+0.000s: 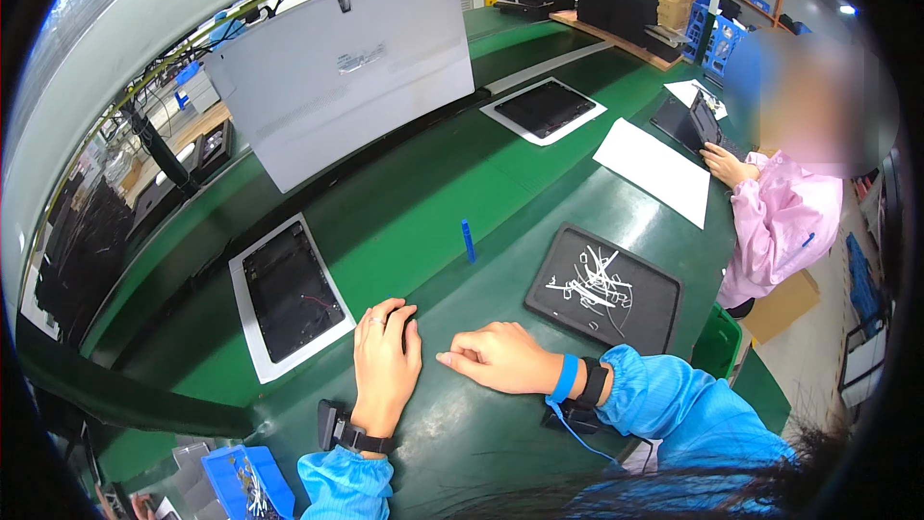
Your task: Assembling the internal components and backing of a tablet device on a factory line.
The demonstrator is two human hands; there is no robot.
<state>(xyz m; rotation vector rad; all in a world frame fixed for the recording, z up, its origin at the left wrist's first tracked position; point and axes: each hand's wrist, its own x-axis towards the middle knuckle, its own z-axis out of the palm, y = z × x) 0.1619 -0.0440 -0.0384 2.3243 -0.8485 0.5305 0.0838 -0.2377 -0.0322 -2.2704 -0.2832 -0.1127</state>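
Note:
My left hand [387, 361] rests on the green worktop with its fingers loosely bent and apart, a ring on one finger and nothing visible in it. Just right of it, my right hand [505, 358] lies with its fingers curled under and the thumb pointing left; nothing shows in it, though its palm is hidden. Left of my left hand, a dark flat device panel [287, 294] with a thin red wire lies on a white sheet [252, 327]. Beyond my right hand is a black tray [654, 294] of white strips and small pieces. A blue wrist strap [565, 378] circles my right wrist.
A small blue upright stick [468, 241] stands beyond my hands. Another dark panel [544, 108] lies farther off. A large grey-white board [346, 67] stands behind. At right, a person in a pink sleeve [784, 207] handles a dark device. A blue bin [274, 472] sits lower left.

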